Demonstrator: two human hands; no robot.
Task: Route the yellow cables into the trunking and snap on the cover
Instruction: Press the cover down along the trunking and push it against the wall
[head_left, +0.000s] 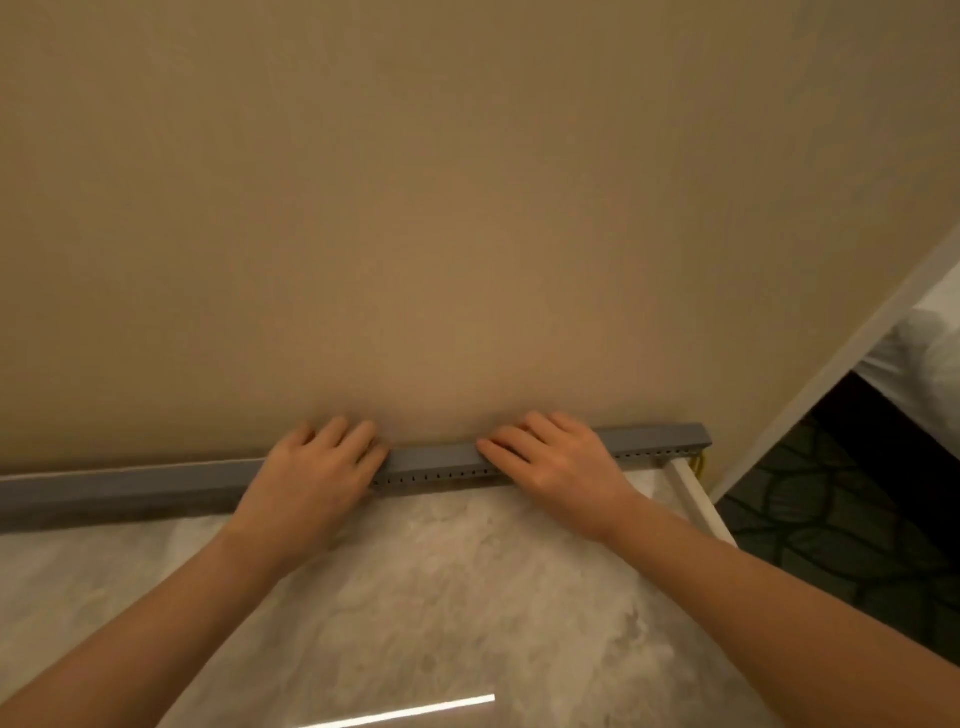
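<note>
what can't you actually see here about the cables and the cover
Head view only:
- yellow cables: just a sliver at the right end; grey cover hides the rest.
- cover's left end: cut off by the frame edge.
- seam under left hand and right hand: covered, so seating unclear.

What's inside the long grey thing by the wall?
The inside is hidden: the cover closes the grey trunking. Only a bit of yellow cable peeks out at its right end.
</note>
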